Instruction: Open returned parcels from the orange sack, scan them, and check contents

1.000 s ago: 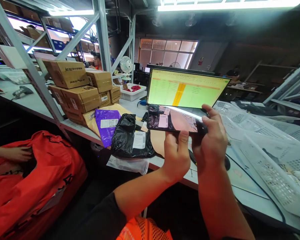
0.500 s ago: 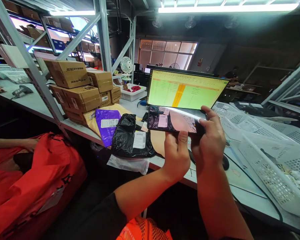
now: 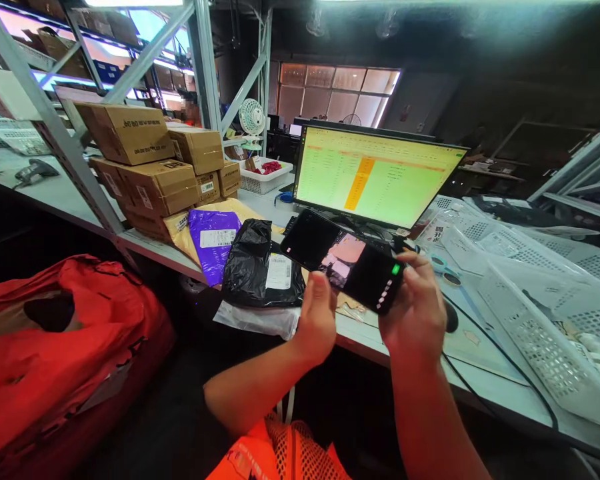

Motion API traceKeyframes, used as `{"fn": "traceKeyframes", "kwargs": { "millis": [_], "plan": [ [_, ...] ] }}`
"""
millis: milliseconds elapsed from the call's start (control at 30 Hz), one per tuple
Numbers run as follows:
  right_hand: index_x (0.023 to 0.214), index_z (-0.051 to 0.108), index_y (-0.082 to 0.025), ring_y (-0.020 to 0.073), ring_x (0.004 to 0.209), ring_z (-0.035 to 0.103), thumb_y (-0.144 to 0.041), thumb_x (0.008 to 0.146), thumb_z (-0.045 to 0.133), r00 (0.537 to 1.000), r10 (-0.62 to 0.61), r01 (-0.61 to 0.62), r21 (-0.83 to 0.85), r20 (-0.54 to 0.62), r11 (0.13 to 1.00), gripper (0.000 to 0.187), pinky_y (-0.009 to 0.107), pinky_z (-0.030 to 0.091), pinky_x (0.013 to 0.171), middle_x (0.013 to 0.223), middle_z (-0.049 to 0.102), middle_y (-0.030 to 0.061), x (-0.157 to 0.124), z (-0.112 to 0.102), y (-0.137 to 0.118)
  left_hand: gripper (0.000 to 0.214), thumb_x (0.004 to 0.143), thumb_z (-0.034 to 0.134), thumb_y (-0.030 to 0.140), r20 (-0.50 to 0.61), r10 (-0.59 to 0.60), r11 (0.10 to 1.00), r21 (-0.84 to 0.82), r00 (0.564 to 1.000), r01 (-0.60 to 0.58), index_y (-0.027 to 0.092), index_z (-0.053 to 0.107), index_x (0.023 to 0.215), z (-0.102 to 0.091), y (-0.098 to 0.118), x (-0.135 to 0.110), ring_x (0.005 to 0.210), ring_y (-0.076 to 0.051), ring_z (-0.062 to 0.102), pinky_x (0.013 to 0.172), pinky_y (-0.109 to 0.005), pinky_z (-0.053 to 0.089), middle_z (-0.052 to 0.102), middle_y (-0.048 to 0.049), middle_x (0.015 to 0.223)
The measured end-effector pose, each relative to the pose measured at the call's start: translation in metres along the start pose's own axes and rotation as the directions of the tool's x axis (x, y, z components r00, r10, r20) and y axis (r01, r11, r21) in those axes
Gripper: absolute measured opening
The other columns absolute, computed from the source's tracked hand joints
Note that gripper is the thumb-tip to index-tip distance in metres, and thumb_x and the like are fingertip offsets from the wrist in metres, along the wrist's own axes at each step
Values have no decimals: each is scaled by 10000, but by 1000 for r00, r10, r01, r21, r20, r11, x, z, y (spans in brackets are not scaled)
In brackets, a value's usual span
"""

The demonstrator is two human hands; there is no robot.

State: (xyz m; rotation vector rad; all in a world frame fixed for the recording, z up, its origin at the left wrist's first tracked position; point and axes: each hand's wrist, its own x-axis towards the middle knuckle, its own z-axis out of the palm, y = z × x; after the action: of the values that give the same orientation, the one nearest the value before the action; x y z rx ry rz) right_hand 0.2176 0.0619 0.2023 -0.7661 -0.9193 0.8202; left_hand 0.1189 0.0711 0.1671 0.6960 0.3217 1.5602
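A smartphone [image 3: 344, 259] is held sideways and tilted, its right end lower. On its screen is a small picture between black bands, with a green button at one end. My right hand [image 3: 415, 303] is closed around the phone's right end. My left hand [image 3: 317, 317] grips the lower edge near the middle, thumb up. Behind the phone stands a monitor [image 3: 380, 173] showing a yellow-green spreadsheet. Left of the phone lies a black plastic mailer bag [image 3: 247, 270] with a white label. Beside that is a purple mailer bag [image 3: 213, 257], also labelled.
Cardboard boxes [image 3: 155, 187] are stacked at the left by a metal rack post. White perforated baskets [image 3: 530, 340] stand at the right, with cables and a mouse [image 3: 451, 317] nearby. A large red bag [image 3: 80, 360] sits on the left below the table. A white basket [image 3: 265, 179] holds red items.
The phone has been lowered and tilted clockwise, and its screen now shows a smaller picture. My left hand has shifted left. Another person's hand has left the red bag.
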Motion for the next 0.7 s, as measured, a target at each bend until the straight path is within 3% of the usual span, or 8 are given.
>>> {"fn": "traceKeyframes", "kwargs": {
  "millis": [67, 167, 267, 367, 533, 700],
  "plan": [
    [1083, 574, -280, 171, 647, 683, -454, 887, 686, 980, 159, -163, 23, 121, 986, 286, 299, 602, 546, 818, 678, -18, -27, -11, 22, 804, 849, 538, 867, -43, -50, 999, -22, 998, 49, 183, 711, 1235, -21, 7, -3, 1357, -328, 602, 1128, -434, 496, 748, -133, 1249],
    [1285, 525, -301, 191, 656, 709, -484, 902, 690, 875, 367, -397, 34, 316, 917, 455, 340, 629, 514, 944, 733, 15, -70, -21, 56, 838, 830, 493, 910, -102, -198, 972, 111, 975, 209, 142, 742, 1055, -57, 16, -6, 1125, -321, 726, 915, -392, 601, 791, -129, 1013],
    [1357, 507, -289, 228, 819, 753, -395, 858, 738, 785, 455, -531, 78, 421, 844, 560, 418, 684, 632, 1141, 739, 56, -101, -24, 80, 784, 829, 525, 892, -115, -338, 885, 298, 934, 357, 143, 732, 930, -93, 20, -11, 892, -262, 759, 734, -314, 598, 769, -90, 816],
    [1428, 470, -311, 259, 987, 753, -292, 820, 756, 726, 509, -616, 108, 462, 780, 672, 498, 692, 781, 1269, 711, 62, -115, -27, 94, 756, 856, 491, 882, -127, -349, 839, 400, 929, 370, 162, 720, 886, -119, 17, -18, 809, -220, 740, 668, -279, 568, 749, -65, 763],
    [1464, 450, -334, 277, 1057, 746, -244, 815, 756, 691, 572, -664, 76, 442, 744, 723, 544, 679, 846, 1279, 713, 52, -122, -34, 104, 743, 886, 446, 872, -147, -326, 812, 462, 934, 357, 178, 711, 884, -134, 13, -29, 782, -200, 718, 663, -278, 551, 739, -52, 771],
    [1448, 479, -335, 280, 1056, 750, -219, 824, 733, 694, 609, -672, 42, 383, 739, 683, 548, 673, 876, 1246, 727, 44, -125, -32, 103, 753, 895, 413, 874, -152, -334, 792, 490, 930, 365, 176, 686, 824, -134, 13, -32, 691, -176, 675, 614, -277, 525, 701, -39, 716]
  ]
}}
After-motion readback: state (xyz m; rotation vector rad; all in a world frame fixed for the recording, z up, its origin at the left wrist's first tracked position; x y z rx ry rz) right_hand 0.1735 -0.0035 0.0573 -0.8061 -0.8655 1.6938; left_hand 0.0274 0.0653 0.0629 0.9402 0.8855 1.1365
